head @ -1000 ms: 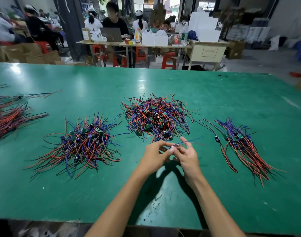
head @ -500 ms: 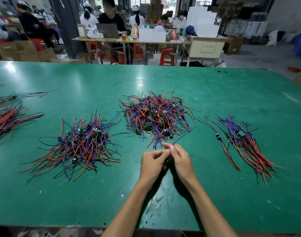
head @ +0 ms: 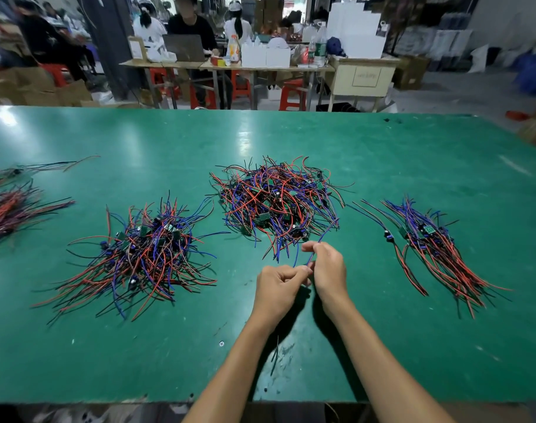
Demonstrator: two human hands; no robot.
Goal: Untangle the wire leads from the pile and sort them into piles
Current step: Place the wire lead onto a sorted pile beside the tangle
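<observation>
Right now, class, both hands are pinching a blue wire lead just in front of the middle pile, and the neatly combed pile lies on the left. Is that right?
Not quite. The head view shows the left hand and right hand pinching the blue wire lead before the middle pile, but the combed pile lies on the right.

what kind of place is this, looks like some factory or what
Most likely a small electronics assembly workshop. Heaps of red, blue and black wire leads lie on a big green worktable, and behind it other workers sit at a bench among cardboard boxes and red stools.
</observation>
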